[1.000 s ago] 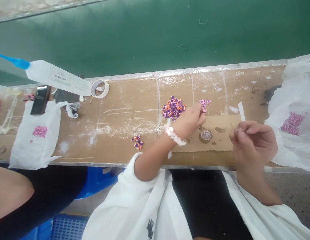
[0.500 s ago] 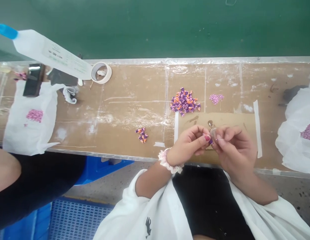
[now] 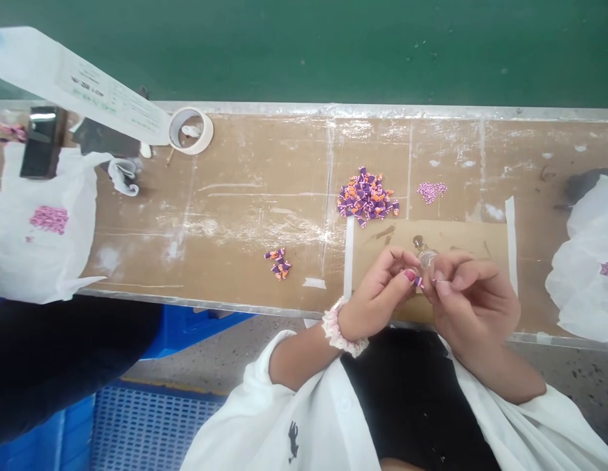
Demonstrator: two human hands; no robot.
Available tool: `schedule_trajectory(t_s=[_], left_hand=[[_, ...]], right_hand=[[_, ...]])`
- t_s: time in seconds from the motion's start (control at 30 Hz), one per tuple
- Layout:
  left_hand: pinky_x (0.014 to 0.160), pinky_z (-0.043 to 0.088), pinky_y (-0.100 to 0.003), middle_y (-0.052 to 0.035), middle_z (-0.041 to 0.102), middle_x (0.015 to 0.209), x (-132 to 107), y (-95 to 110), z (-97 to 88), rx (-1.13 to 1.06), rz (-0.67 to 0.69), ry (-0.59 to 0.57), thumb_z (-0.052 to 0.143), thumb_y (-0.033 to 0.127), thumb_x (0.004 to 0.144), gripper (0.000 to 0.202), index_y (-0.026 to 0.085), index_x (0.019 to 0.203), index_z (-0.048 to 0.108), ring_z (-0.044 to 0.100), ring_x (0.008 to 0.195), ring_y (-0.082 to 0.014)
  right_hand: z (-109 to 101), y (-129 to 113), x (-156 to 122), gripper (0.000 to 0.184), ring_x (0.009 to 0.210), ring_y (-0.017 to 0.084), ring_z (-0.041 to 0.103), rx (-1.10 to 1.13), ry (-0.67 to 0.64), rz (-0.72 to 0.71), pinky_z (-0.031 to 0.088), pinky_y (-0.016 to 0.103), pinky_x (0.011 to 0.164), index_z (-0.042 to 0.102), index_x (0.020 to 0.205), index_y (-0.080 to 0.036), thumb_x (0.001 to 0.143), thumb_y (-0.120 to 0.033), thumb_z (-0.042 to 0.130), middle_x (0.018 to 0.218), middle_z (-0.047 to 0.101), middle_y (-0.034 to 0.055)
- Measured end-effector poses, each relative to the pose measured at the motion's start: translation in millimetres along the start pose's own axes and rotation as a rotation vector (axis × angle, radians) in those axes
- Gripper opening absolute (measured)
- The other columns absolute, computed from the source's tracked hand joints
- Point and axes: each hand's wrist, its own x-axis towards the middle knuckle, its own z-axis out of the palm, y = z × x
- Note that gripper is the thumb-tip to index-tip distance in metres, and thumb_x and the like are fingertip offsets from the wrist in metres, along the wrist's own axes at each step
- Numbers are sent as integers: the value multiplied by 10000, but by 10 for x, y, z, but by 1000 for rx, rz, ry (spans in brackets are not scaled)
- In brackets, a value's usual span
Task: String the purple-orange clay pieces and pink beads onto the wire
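Between the thumb and fingers of my left hand [image 3: 379,288] is a small purple figure piece [image 3: 419,282] with pale trim. My right hand [image 3: 473,294] is beside it, thumb and forefinger pinched on a tiny pale bit too small to name. The two hands are close together over a brown sheet [image 3: 461,239] taped to the table. Just beyond my fingertips lies a small clear round dish [image 3: 426,258], partly hidden by my right hand. Behind it is a dark brown blob [image 3: 418,241].
A heap of purple-and-orange pieces [image 3: 366,197] and a small pile of pink bits [image 3: 432,191] lie beyond my hands. Several more pieces [image 3: 278,264] lie to the left. A tape roll [image 3: 191,131], white bottle [image 3: 82,85] and phone [image 3: 43,142] stand further left. A person's dark-clothed leg [image 3: 63,366] is at lower left.
My view has shifted slightly, so things at the left slide further left. My fingertips have drawn a little apart, showing more of the purple piece and the round dish.
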Motion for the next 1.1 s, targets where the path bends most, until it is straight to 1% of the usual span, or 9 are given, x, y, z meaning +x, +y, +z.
schedule_trajectory(t_s=[0.1,0.17,0.27,0.37,0.53,0.7,0.77,0.9,1.1], left_hand=[[434,221,-155,69,400,662,12,-13,-16,-85,-50,-33,588,320,888,171,204,957,483,286,491,-34],[427,219,-151,70,400,659,20,-20,-24,-134,-39,-41,588,302,882,156,210,951,483,270,485,-35],[435,246,-150,68,429,670,27,-32,-23,-176,18,-55,583,274,885,133,210,944,484,262,479,-29],[437,258,-150,69,447,674,29,-38,-10,-175,35,-54,599,289,877,157,209,936,478,265,471,-24],[434,249,-155,57,472,692,14,-26,8,-127,38,-38,618,341,865,215,205,918,460,304,478,-28],[470,275,-179,44,467,697,-3,-14,-3,-34,46,-33,606,391,873,249,205,910,445,329,511,-47],[508,304,-190,38,470,717,-6,-11,-11,30,93,-44,581,391,893,232,207,916,442,333,531,-53],[640,386,-223,27,454,765,-6,-8,-4,139,216,-59,531,382,927,211,213,890,411,407,630,-76],[689,395,-256,12,430,809,-16,-27,29,256,254,-2,482,425,941,246,215,869,375,416,697,-102]], right_hand=[[-31,-6,-2,237,670,134,559,-73,-3,-64,463,295,560,538,844,-213,809,21,547,789,551,8],[-53,-18,-11,253,677,136,566,-173,-5,-98,472,306,581,534,865,-217,793,24,559,799,557,10],[-77,-50,-26,320,704,131,586,-343,-94,-128,496,290,609,536,924,-224,753,41,589,818,580,8],[-77,-87,-17,371,721,115,601,-433,-180,-160,520,252,623,523,950,-231,724,56,591,820,583,-6],[-27,-155,57,334,661,105,601,-547,-226,-234,526,232,579,494,884,-250,722,34,559,768,578,-31],[13,-227,106,313,631,104,594,-604,-252,-235,526,227,551,488,854,-253,722,22,556,740,563,-28],[21,-250,111,305,617,106,588,-642,-272,-243,525,228,536,485,843,-252,728,23,549,730,559,-22],[28,-269,113,286,626,97,588,-704,-297,-264,526,212,552,478,838,-237,737,21,545,737,573,-10],[29,-235,103,302,648,111,611,-747,-277,-301,529,227,564,500,858,-242,731,24,567,771,605,5]])
